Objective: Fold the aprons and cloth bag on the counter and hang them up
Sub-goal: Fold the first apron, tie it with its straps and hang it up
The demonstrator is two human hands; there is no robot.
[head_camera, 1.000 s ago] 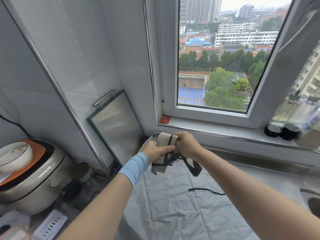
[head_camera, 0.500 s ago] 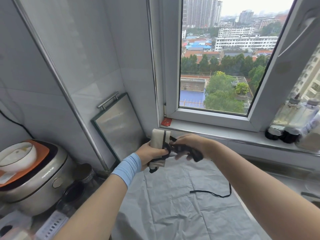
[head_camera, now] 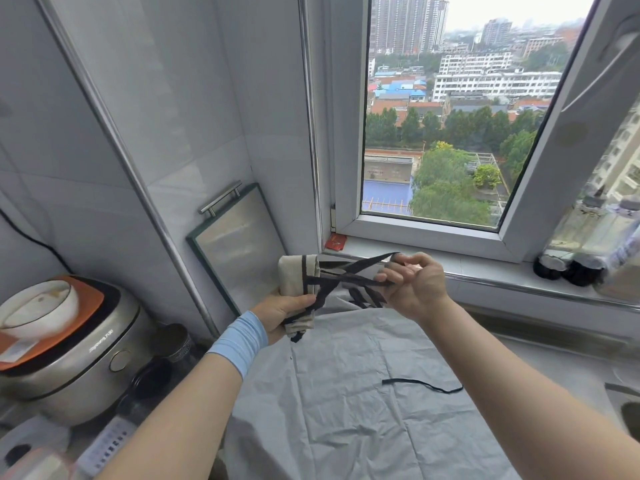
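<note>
A rolled beige cloth bundle (head_camera: pixel 298 282) with black trim is held upright above the counter by my left hand (head_camera: pixel 282 315), which grips its lower part. Black straps (head_camera: pixel 346 277) run from the bundle to the right. My right hand (head_camera: pixel 414 284) pinches those straps and holds them stretched taut. Below both hands a grey apron (head_camera: pixel 346 403) lies spread flat on the counter, with a thin black tie (head_camera: pixel 424 385) resting on it.
A rice cooker (head_camera: pixel 69 362) with a white bowl (head_camera: pixel 38 308) on top stands at the left. A metal board (head_camera: pixel 239 247) leans against the tiled wall. Dark-capped bottles (head_camera: pixel 568 268) sit on the window sill. A sink edge (head_camera: pixel 623 400) shows at the right.
My right hand has moved right, away from the bundle, drawing the black straps out taut. My left hand keeps its grip on the bundle.
</note>
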